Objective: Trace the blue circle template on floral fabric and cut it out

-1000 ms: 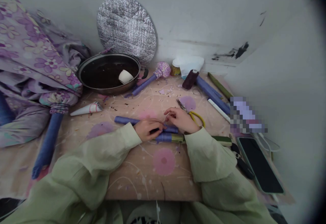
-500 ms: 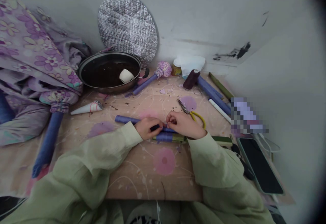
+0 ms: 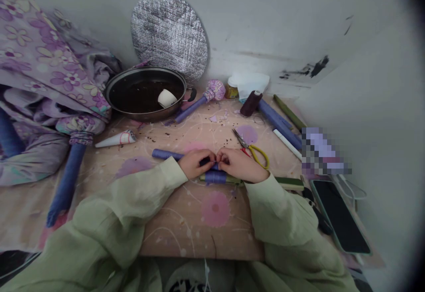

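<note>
A blue rolled tube (image 3: 166,154) lies on the table and runs under my hands. My left hand (image 3: 194,163) rests over the tube, thumb and forefinger pinched together near its right part. Close against it, my right hand (image 3: 242,166) also pinches with thumb and fingertips, just above the tube. Whatever the fingertips hold is too small to make out. Just nearer to me, a green roll with a blue band (image 3: 215,177) lies alongside, partly under my right hand. Beyond the right hand lie yellow-handled scissors (image 3: 258,155), blades pointing away.
A dark pan (image 3: 146,115) holding a white cup (image 3: 166,99) stands at the back left. Around it are a white cone (image 3: 114,139), a blue-handled floral-headed stick (image 3: 191,109) and floral cloth (image 3: 49,62). A dark thread spool (image 3: 251,103) and a phone (image 3: 341,217) are to the right.
My fingertips have come closer together over the blue tube, the left hand shifting slightly right. The whole view has shifted a little; the other things stay put.
</note>
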Available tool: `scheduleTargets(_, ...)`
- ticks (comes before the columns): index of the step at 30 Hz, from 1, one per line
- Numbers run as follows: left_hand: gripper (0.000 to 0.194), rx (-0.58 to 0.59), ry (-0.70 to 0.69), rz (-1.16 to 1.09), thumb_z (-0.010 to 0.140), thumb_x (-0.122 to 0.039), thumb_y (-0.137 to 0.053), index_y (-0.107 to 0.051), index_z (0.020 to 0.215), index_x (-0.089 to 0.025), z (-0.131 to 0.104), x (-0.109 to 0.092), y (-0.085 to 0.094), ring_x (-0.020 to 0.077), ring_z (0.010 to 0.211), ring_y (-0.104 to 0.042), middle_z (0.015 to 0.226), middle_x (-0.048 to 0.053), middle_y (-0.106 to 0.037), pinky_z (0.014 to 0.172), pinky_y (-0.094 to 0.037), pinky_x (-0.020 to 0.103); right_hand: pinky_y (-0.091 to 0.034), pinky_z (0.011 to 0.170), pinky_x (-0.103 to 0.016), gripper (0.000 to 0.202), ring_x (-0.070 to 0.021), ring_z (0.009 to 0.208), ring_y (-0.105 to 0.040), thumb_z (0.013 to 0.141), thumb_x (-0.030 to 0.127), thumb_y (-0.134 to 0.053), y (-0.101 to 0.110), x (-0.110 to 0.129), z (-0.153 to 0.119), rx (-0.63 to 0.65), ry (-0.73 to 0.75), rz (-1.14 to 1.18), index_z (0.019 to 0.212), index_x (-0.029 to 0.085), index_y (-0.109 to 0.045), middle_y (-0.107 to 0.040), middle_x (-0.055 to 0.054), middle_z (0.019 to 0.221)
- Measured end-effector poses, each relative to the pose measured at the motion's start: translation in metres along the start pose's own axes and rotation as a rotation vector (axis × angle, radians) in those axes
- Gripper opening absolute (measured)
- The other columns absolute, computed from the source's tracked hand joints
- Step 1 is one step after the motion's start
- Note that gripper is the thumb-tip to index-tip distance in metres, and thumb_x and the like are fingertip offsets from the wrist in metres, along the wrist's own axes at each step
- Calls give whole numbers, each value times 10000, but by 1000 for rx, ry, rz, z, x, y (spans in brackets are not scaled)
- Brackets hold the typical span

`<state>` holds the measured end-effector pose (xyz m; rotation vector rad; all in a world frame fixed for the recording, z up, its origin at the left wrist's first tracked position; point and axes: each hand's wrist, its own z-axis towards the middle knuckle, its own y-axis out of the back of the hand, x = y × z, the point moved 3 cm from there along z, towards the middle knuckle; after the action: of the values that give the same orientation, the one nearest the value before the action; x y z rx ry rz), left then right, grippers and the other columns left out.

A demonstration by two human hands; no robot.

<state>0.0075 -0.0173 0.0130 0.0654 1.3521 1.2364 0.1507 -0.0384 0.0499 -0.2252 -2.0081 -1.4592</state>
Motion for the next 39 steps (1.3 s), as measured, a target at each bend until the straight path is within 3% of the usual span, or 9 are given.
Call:
scheduleTargets(3, 91, 47, -4, 11, 794, -208, -478, -551, 807, -154, 2, 1, -3, 144, 803, -581, 895, 53, -636, 741, -436, 262, -378, 586, -219, 110, -122, 663, -565, 703, 97, -492, 0, -4, 1, 17, 7, 0, 756, 190, -519, -629, 1, 711)
scheduleTargets(6, 90, 65, 29, 50, 770, -210, -511, -576, 791, -152, 3, 2, -4, 147, 727, -582, 800, 41, -645, 695, -437, 263, -365, 569, -217, 100, -119, 631, -550, 691, 96, -495, 0, -6, 2, 28, 19, 12, 729, 188, -506, -615, 8, 670)
scheduleTargets(18, 108, -80, 90, -121, 770, -199, -536, -603, 765, -114, 5, 7, -1, 118, 689, -586, 764, 62, -638, 679, -470, 236, -365, 574, -217, 121, -117, 632, -549, 686, 97, -470, -1, -9, 3, 29, 17, 58, 739, 199, -509, -617, 19, 667)
scheduleTargets(39, 118, -32, -42, 19, 789, -195, -490, -593, 818, -145, 1, 1, -3, 132, 760, -598, 814, 56, -655, 741, -464, 262, -376, 596, -221, 163, -106, 638, -548, 703, 57, -434, -3, -13, 8, -37, 25, 119, 771, 198, -477, -605, 24, 687)
